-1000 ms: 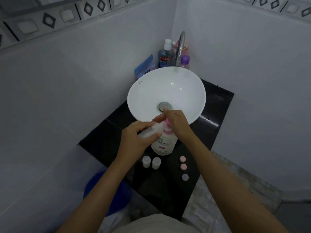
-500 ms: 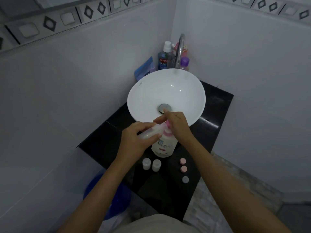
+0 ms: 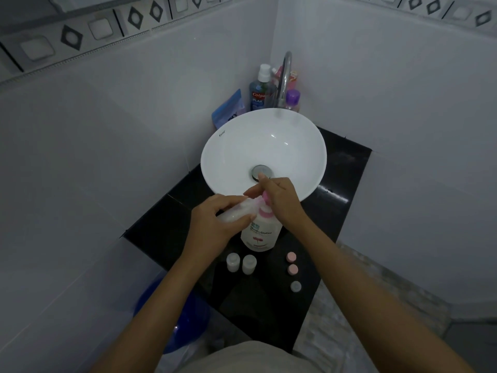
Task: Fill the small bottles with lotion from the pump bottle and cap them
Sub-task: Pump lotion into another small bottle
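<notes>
A white pump bottle (image 3: 259,234) with a pink pump head stands on the black counter (image 3: 161,224) just in front of the basin. My left hand (image 3: 215,224) grips a small clear bottle (image 3: 243,210), tilted with its mouth at the pump's spout. My right hand (image 3: 282,200) rests on top of the pink pump head, covering most of it. Two more small bottles (image 3: 233,262) (image 3: 249,264) stand uncapped near the counter's front. To their right lie three loose caps: two pink (image 3: 291,256) (image 3: 293,269) and one pale (image 3: 295,286).
A white bowl basin (image 3: 242,146) with a metal drain fills the counter's back. Behind it stand a curved tap (image 3: 285,76), a mouthwash bottle (image 3: 259,92), a purple-capped bottle (image 3: 292,99) and a blue packet (image 3: 228,110). A blue bucket (image 3: 188,319) sits on the floor, lower left.
Both hands and the bottles keep nearly the same pose; my right hand stays on the pump head.
</notes>
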Motion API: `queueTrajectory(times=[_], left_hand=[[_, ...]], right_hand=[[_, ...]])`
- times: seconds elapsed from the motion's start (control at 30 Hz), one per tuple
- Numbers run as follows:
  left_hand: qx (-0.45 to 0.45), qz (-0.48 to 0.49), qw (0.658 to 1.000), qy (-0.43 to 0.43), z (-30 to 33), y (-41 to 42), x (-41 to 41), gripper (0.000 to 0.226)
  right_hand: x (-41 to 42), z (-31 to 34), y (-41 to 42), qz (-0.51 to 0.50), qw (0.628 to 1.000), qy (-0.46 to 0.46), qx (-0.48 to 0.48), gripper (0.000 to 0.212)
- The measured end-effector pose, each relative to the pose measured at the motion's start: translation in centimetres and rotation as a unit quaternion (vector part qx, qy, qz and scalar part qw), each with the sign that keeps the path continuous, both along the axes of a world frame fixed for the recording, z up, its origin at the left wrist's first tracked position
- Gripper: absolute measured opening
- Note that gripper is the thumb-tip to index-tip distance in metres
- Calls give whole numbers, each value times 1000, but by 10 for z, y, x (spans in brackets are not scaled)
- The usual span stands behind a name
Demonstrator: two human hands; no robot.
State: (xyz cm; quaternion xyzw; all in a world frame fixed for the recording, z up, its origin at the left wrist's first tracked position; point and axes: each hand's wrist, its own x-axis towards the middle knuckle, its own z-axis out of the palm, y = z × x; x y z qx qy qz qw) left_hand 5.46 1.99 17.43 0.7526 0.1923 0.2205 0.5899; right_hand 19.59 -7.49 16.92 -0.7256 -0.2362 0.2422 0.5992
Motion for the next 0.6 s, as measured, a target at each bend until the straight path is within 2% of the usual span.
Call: queueTrajectory(times=[0.23,0.4,0.6], left_hand=[[15,-10,999,28,-8,0,0,33],[0,-4,1000,10,-3,0,0,32],[6,-5,1000,2,-2,-1,0,29]], right_hand=[[-6,-14,0,-27,1000,12,-2,48],[3,3,-3,34,998,4,-44,45],[2,1,-2,38,999,6,-20,49]])
